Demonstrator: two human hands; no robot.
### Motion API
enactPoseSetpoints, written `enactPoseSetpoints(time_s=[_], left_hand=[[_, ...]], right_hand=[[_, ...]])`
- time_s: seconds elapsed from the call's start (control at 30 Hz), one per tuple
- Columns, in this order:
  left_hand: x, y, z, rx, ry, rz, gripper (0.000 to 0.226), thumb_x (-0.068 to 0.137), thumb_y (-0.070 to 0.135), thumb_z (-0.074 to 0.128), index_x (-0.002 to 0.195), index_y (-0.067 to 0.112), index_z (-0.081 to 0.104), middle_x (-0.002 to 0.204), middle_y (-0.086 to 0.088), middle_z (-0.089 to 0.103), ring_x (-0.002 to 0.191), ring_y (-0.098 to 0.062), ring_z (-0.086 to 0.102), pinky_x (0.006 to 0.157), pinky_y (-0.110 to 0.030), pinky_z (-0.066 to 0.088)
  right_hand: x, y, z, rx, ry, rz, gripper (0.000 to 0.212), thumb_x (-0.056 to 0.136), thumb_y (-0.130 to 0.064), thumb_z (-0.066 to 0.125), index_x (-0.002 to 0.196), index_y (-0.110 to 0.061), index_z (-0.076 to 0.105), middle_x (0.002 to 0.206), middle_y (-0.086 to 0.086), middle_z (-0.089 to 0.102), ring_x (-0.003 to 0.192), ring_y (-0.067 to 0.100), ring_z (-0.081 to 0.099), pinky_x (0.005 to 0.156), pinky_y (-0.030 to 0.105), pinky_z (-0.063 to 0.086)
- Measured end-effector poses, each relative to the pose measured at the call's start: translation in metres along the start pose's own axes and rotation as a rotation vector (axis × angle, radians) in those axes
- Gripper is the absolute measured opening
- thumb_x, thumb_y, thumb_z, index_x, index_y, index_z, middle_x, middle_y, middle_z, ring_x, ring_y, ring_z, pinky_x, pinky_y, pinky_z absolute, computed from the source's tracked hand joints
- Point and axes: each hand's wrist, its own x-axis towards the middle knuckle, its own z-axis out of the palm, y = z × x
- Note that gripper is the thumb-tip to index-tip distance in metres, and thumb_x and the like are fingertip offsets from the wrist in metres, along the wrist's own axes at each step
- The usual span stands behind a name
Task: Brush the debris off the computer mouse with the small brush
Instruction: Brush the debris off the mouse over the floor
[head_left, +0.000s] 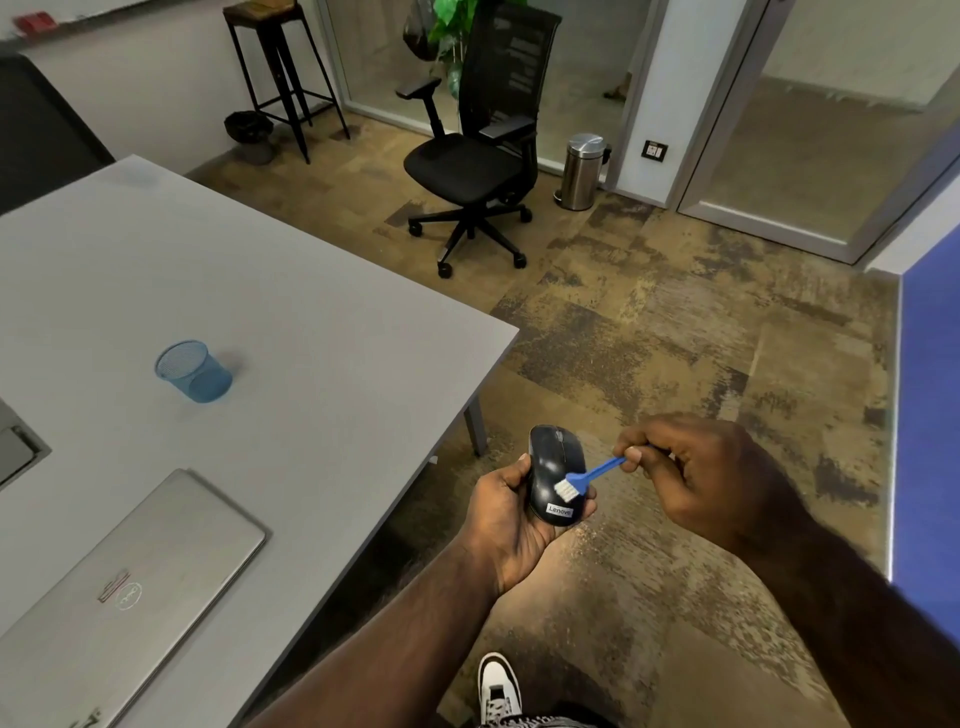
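Note:
A black computer mouse (551, 465) with a Lenovo label is held out over the floor, just past the table's right edge. My left hand (501, 525) cradles it from below, thumb on its left side and fingers curled round the right. My right hand (696, 473) pinches the blue handle of a small brush (589, 475). The brush's white bristles touch the back right part of the mouse's top.
A grey table (311, 322) fills the left, carrying a closed silver laptop (130, 587) and a blue mesh cup (195, 370). On the patterned carpet stand a black office chair (475, 166), a steel bin (582, 171) and a tall stool (280, 73). My shoe (497, 688) shows below.

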Motion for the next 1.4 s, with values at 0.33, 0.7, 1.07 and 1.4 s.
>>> enactPoseSetpoints(time_s=[0.33, 0.7, 1.07, 1.4], left_hand=[[-0.002, 0.003, -0.001, -0.009, -0.036, -0.016, 0.050, 0.101, 0.029, 0.028, 0.126, -0.007, 0.052, 0.106, -0.032, 0.064, 0.089, -0.039, 0.064, 0.082, -0.046, 0.056], [-0.008, 0.003, -0.001, 0.030, -0.055, -0.058, 0.045, 0.101, 0.028, 0.031, 0.124, -0.003, 0.055, 0.112, -0.030, 0.063, 0.092, -0.040, 0.064, 0.082, -0.047, 0.056], [-0.008, 0.000, 0.002, 0.095, -0.057, -0.070, 0.041, 0.101, 0.026, 0.033, 0.124, 0.001, 0.056, 0.114, -0.027, 0.060, 0.091, -0.039, 0.063, 0.083, -0.047, 0.054], [-0.009, 0.000, 0.005, 0.111, -0.061, -0.047, 0.041, 0.101, 0.025, 0.033, 0.126, 0.000, 0.053, 0.112, -0.026, 0.058, 0.087, -0.035, 0.062, 0.079, -0.044, 0.056]], right_hand=[[0.001, 0.003, 0.000, -0.051, 0.087, 0.081, 0.015, 0.085, -0.005, 0.066, 0.088, -0.019, 0.071, 0.071, -0.014, 0.064, 0.056, -0.004, 0.052, 0.047, 0.008, 0.029], [0.016, 0.007, -0.004, -0.032, 0.001, 0.136, 0.017, 0.090, -0.011, 0.060, 0.096, -0.021, 0.072, 0.076, -0.010, 0.068, 0.065, 0.008, 0.066, 0.051, 0.037, 0.056], [0.028, 0.001, -0.007, -0.038, -0.018, 0.088, 0.016, 0.090, -0.011, 0.062, 0.096, -0.022, 0.072, 0.076, -0.018, 0.065, 0.068, 0.002, 0.063, 0.053, 0.029, 0.054], [0.029, -0.007, -0.013, -0.012, -0.215, 0.064, 0.016, 0.089, -0.019, 0.061, 0.093, -0.033, 0.070, 0.075, -0.016, 0.066, 0.065, 0.001, 0.062, 0.054, 0.034, 0.056]])
